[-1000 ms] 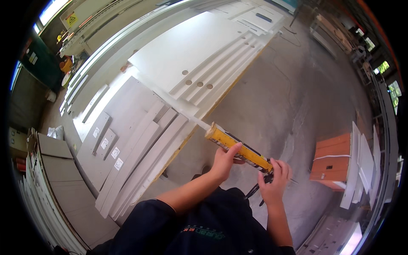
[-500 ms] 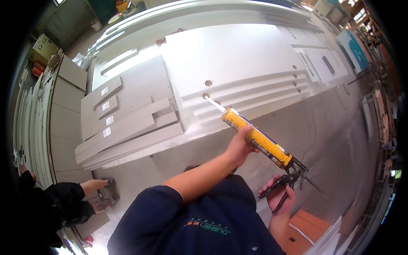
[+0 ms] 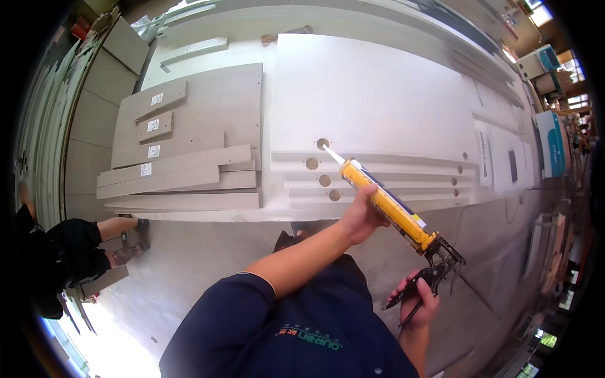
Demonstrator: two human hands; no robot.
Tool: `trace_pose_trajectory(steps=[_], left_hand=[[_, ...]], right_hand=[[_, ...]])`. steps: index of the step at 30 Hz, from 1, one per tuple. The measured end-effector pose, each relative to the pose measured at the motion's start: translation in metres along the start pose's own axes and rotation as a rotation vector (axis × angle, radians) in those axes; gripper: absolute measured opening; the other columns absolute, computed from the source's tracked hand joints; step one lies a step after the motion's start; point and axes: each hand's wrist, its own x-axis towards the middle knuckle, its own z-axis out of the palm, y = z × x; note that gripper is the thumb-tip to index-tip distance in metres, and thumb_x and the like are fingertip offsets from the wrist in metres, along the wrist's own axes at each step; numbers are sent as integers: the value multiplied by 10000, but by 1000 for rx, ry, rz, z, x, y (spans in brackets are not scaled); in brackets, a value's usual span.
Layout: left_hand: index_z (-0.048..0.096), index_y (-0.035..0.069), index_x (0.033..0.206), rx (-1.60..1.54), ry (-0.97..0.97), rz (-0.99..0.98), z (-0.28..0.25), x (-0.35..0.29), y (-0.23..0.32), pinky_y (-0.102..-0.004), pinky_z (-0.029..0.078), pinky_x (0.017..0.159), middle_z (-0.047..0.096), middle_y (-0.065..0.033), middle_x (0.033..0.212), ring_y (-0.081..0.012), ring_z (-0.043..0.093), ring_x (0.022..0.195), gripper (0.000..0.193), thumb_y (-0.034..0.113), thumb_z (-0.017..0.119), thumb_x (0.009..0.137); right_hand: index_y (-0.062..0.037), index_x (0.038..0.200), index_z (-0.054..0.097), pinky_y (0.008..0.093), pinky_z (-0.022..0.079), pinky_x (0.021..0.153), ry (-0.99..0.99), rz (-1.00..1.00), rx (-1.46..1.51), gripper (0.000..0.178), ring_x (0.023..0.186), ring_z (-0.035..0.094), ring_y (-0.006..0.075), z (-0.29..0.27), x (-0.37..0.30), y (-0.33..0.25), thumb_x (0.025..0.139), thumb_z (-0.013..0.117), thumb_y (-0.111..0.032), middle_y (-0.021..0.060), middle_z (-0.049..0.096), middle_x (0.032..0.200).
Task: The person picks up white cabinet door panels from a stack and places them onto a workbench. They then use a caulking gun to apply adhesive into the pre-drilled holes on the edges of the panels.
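Note:
A caulking gun with a yellow cartridge points up and left. Its white nozzle tip touches the top hole of several round holes in a large white panel lying flat. My left hand wraps the cartridge from below, near its middle. My right hand grips the gun's black handle and trigger at the lower right. Both arms come out of dark blue sleeves at the bottom of the view.
Grey boards with small white labels lie stacked left of the white panel. Another person in dark clothes crouches at the far left, a hand near the floor. More panels lean along the left edge. Boxes stand at the right.
The view has swung so the white panel lies straight ahead. The nozzle tip, earlier just short of the holes, now rests at the top hole. Both hands keep their hold on the gun.

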Motion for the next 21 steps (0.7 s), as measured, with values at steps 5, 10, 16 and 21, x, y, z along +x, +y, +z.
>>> trace_pose_trajectory(steps=[5,10,16,21], left_hand=[[514,136,1014,-57,12,-4,-12,11,0,-331,390,688,615,-101,1037,-238,580,946,510,581,513,765],[522,133,1009,-96,15,16,-11,17,4,-330,387,686,615,-98,1041,-233,576,952,517,585,519,758],[533,120,1021,-124,-20,36,-15,20,4,-364,415,786,607,-98,1053,-241,569,988,537,585,525,754],[543,102,1014,-206,-32,52,-8,18,8,-412,413,892,592,-103,1075,-251,553,1034,535,566,541,747]], right_hand=[[30,955,511,420,521,567,16,-2,-82,202,600,577,273,10,17,-6,845,517,-140,169,563,720],[32,942,512,398,523,561,3,4,-141,186,596,577,264,17,28,-14,844,515,-125,165,561,708],[36,927,517,369,520,536,-15,-9,-218,158,575,573,246,16,32,-20,838,527,-94,155,562,691],[38,904,527,337,511,506,-2,-44,-304,123,532,562,218,23,32,-27,842,528,-67,139,565,659]])
